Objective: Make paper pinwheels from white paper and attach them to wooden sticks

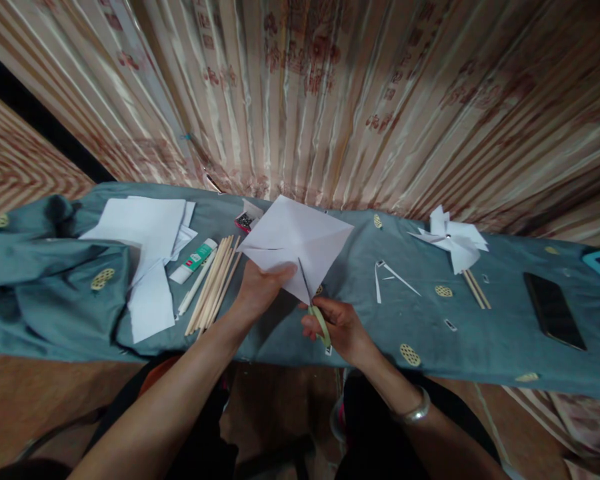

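Note:
My left hand (260, 288) pinches the near edge of a creased white paper square (295, 237), holding it tilted above the table. My right hand (337, 327) grips green-handled scissors (316, 308); their blades run up into the paper's lower corner along a fold. Both hands sit at the front edge of a table draped in grey-blue cloth (360, 333).
Left of the paper lie several wooden sticks (215, 283), a glue stick (194, 261) and loose white sheets (147, 230). A small box of pins (245, 219) sits behind. Paper strips (387, 275), a white paper pinwheel (453, 240) on sticks, and a black phone (554, 311) lie right.

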`<action>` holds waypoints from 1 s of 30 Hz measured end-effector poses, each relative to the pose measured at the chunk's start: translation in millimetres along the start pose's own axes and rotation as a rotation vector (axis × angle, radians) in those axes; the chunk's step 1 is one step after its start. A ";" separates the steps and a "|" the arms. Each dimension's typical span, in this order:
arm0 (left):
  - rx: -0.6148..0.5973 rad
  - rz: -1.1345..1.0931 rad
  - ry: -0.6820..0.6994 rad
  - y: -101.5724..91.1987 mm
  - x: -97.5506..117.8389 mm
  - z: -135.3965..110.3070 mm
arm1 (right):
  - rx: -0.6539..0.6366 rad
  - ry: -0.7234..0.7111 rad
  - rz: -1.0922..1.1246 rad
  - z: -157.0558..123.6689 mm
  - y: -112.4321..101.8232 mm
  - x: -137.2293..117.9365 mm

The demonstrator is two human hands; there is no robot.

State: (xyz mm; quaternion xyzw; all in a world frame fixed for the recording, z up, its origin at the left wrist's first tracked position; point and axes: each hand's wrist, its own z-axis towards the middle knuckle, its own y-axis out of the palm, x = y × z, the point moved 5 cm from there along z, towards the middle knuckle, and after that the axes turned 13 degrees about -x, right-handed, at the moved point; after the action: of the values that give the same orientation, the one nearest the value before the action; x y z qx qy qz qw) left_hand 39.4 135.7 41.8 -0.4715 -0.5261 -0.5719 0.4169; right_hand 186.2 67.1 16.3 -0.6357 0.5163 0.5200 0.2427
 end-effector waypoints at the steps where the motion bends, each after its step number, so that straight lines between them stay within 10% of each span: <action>1: -0.010 -0.003 -0.006 0.4 -1.6 -0.4 | -0.008 -0.006 -0.007 0.1 0.1 -0.6; 30: 0.018 -0.075 -0.010 3.5 -1.0 -5.5 | 0.004 -0.019 0.014 2.6 0.8 -2.5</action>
State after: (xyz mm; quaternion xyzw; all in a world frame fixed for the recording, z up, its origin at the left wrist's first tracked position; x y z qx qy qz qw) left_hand 42.4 129.8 41.6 -0.4505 -0.5507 -0.5800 0.3967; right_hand 184.6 70.0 17.9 -0.6265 0.5195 0.5267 0.2453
